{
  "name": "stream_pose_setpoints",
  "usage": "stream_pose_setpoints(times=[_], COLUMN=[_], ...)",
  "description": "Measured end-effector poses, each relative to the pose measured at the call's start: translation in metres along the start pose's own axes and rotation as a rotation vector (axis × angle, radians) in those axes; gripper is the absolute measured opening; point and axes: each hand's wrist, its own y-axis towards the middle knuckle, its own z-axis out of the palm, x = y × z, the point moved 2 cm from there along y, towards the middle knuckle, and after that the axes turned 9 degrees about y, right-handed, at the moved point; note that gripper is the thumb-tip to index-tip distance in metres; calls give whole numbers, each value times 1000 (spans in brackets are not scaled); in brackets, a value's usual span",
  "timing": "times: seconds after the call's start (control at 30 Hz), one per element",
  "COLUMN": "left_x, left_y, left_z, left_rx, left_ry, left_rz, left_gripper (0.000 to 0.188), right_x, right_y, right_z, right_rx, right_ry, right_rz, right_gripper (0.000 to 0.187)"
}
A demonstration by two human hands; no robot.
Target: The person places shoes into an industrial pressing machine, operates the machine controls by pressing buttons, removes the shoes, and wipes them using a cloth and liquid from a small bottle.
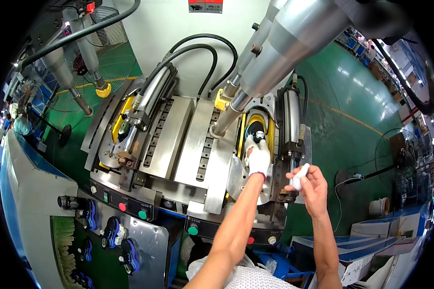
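My left hand [258, 158], in a white glove, reaches into the right station of the press. Its fingers are on a dark shoe [253, 128] with a blue edge, which sits between yellow pads [270, 139]. Part of the shoe is hidden under the glove. A white piece stands in the shoe's opening, beside the fingertips. My bare right hand [315, 189] is raised at the right of the press. Between its thumb and fingers it grips a small white squeeze bottle [300, 177] with a narrow tip pointing up.
A thick metal cylinder [287, 53] slants over the right station. At the left is a second station with a yellow pad [123, 118]. Buttons line the front panel [130, 204]. Several blue-and-black shoes [112, 231] are at the lower left. A floor fan [395, 159] stands right.
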Motion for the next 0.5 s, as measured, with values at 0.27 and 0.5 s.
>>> stream_pose_setpoints(times=[0.27,0.5], left_x=[25,14], left_y=[18,36], left_z=[18,44], left_rx=[-186,-137], left_ry=[-1536,-1772], left_rz=[-645,-713], left_gripper=[47,66], right_x=[10,-31], right_y=[79,159], right_z=[34,35], right_rx=[212,416], right_ry=[-149,-490], right_rz=[47,143], right_gripper=[26,25])
